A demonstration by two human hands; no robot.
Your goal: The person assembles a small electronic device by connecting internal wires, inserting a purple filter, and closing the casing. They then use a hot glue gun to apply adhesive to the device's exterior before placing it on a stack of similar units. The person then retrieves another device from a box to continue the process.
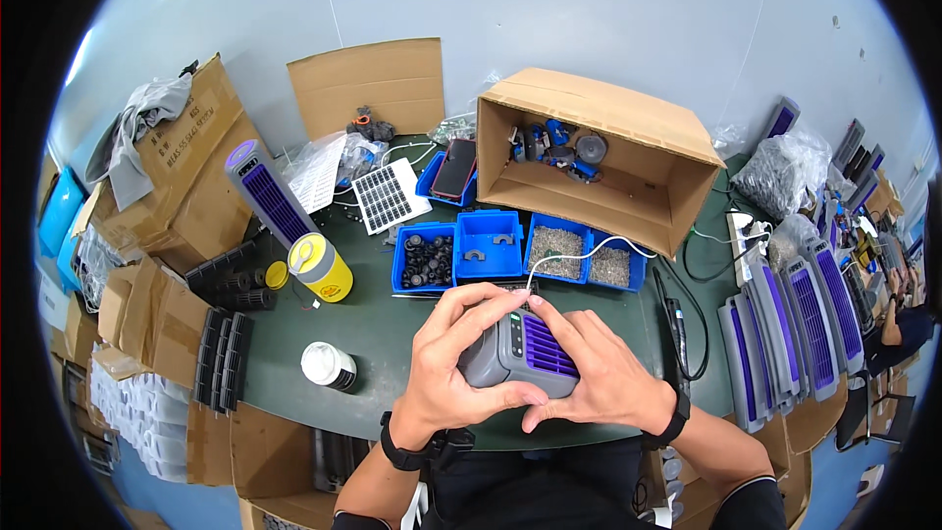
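Observation:
Between my two hands is a grey tower fan with a purple slatted grille and a small button panel, seen foreshortened above the near edge of the table. My left hand wraps its left side, the thumb along the lower edge. On the other side my right hand grips the casing, fingers reaching to the upper part. A white cable runs from behind the fan's top toward the right. Just beyond the hands stand blue bins: one with black round parts, one with two grey clips, others with small screws.
A cardboard box lies on its side at the back, with blue tools inside. Several finished-looking fans lean at the right. A yellow canister and a white jar stand at left. A black cable lies right of my hands.

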